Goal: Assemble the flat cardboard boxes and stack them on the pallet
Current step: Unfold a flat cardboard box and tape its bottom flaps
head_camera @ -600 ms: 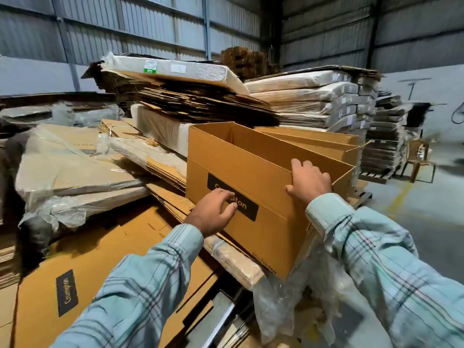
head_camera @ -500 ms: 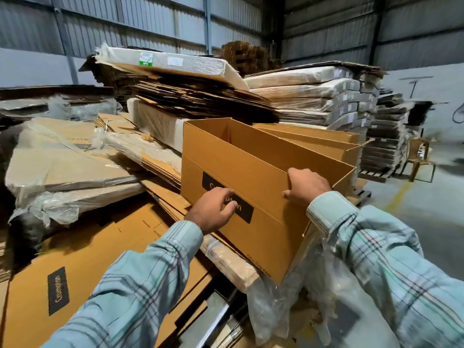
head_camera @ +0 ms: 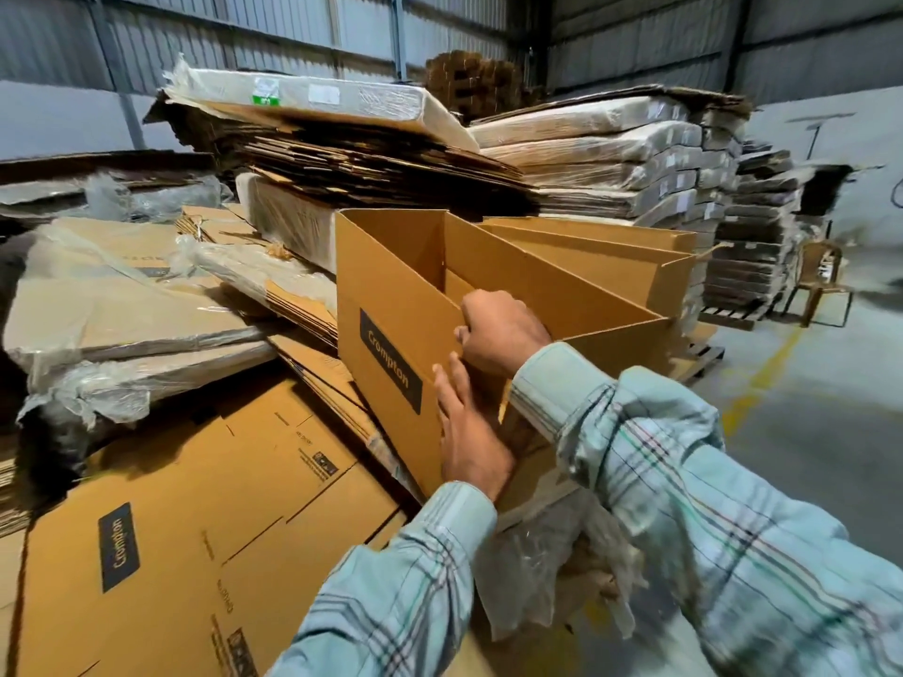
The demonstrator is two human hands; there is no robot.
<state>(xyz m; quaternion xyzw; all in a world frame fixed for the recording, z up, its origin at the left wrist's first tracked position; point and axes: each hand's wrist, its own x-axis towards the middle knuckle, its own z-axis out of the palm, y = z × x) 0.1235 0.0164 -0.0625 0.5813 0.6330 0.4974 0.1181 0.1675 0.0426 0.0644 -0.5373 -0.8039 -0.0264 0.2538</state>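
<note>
An open brown cardboard box (head_camera: 391,305) with a black "Crompton" label stands tilted in front of me, its top open. My right hand (head_camera: 503,329) curls over the near top edge of this box and grips it. My left hand (head_camera: 464,432) lies flat with fingers spread against the box's near corner. Behind it stand two more assembled brown boxes (head_camera: 611,256). A flat unfolded box (head_camera: 195,520) with the same label lies at lower left. A wooden pallet (head_camera: 703,354) shows under the assembled boxes at right.
Plastic-wrapped bundles of flat cardboard (head_camera: 586,139) are stacked high behind and to the left (head_camera: 122,324). Loose plastic film (head_camera: 547,569) hangs below the box. A plastic chair (head_camera: 821,280) stands on the concrete floor (head_camera: 821,408) at right, by a yellow line.
My right hand has slid left along the top edge toward the near corner. My left hand left the label and now presses the corner. The box has turned, so its inside shows more.
</note>
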